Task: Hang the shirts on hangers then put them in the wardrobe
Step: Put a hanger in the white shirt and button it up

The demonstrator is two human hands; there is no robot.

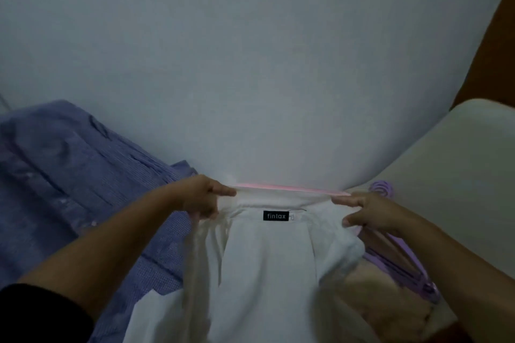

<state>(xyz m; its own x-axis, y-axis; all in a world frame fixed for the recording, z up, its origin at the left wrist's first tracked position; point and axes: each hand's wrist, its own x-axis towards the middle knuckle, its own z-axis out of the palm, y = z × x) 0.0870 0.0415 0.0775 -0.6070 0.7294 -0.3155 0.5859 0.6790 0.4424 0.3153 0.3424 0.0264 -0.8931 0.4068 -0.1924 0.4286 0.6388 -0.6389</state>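
The white shirt (264, 264) sits at six o'clock, held up by its collar with the black label facing the person and the body hanging down toward them. The left hand (202, 198) pinches the collar at its nine o'clock end, the right hand (370, 213) pinches the three o'clock end, and the cloth is drawn taut between them. Along the top edge of the collar runs a thin pink strip (289, 188); whether it is trim or something behind the shirt I cannot tell.

Just past the right hand, at four o'clock, lie purple hangers (401, 259), partly under the arm. At nine o'clock a blue shirt (69, 175) lies rumpled on the pale bed (250, 64), which fills the view toward twelve. A white board (459, 175) juts in at three o'clock.

This looks like the start of the hanging step: shirt opened, no hanger inside it. Next, one hand must free itself to fetch a hanger and slide it into the neck opening.
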